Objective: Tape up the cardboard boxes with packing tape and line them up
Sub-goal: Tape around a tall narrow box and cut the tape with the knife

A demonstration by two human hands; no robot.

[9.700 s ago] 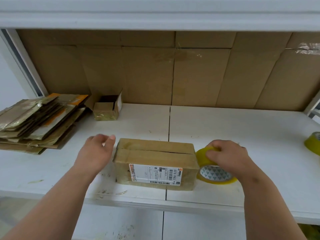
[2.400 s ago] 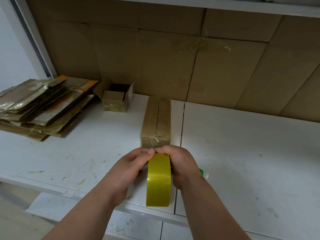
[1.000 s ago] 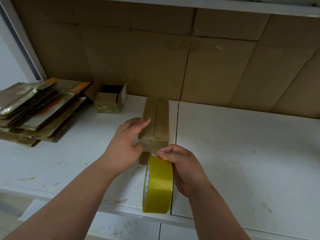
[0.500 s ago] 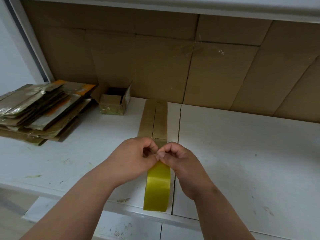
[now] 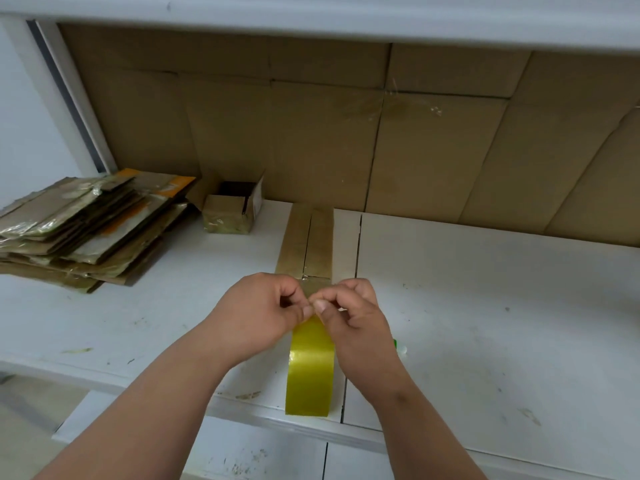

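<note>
The left hand and the right hand meet fingertip to fingertip above the glossy yellow-green roll of packing tape, each with fingers curled and thumb and forefinger pinching at the top of the roll, where the tape's free end would be. The end itself is too small and too covered by the fingers to make out. The roll stands on edge at the front lip of the scuffed white desk, its upper part hidden behind the 2 hands, its smooth band catching a dull sheen.

Just behind the hands lies the long narrow brown cardboard box, running away from the viewer toward the back wall, its 2 top flaps meeting in a straight centre seam. Its near end is mostly masked by the knuckles; a wrinkled shiny patch shows there.

A small bright green object peeks from behind the right wrist, mostly hidden. At the back left sits a small open cardboard box with shiny tape on its front. Left of it is a ragged stack of flattened cardboard boxes, cut off by the frame's edge. Brown cardboard sheets line the wall.
</note>
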